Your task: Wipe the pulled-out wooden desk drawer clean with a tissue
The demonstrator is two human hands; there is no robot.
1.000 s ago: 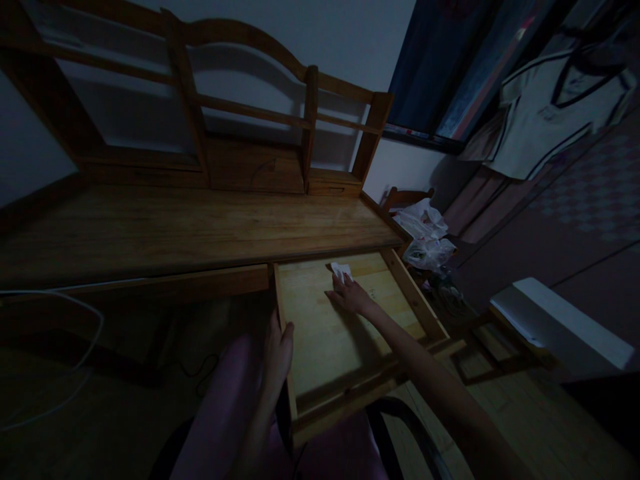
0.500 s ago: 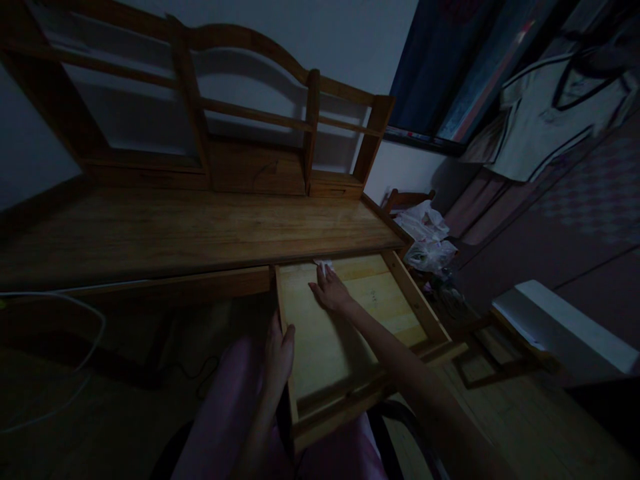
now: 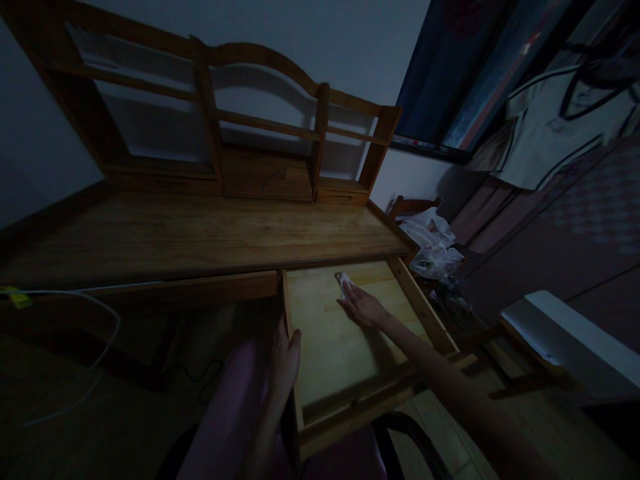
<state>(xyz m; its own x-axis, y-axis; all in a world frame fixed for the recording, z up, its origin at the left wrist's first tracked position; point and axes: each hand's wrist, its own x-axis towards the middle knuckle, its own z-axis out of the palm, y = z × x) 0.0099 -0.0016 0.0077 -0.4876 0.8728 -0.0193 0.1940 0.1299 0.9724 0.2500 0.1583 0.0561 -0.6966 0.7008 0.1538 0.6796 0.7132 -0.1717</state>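
A wooden drawer [image 3: 330, 360] is pulled out from under the desk, over my lap. My left hand [image 3: 286, 360] grips its left side wall, with the thumb on the inner side and the other fingers hidden outside. Inside the drawer, my right hand [image 3: 363, 305] presses a crumpled white tissue [image 3: 345, 281] against the pale wooden bottom. The tissue sticks out beyond the fingertips, toward the back of the drawer.
The wooden desk [image 3: 240, 230] carries a shelf unit [image 3: 270, 123] along the wall. White plastic bags [image 3: 430, 230] sit on a chair at the right. A white cable [image 3: 107, 313] hangs at the left. A white box-like object [image 3: 575, 333] stands at the far right.
My right hand has slid the tissue rightward and slightly toward me across the drawer bottom. My left hand keeps its place on the side wall. The view has shifted slightly.
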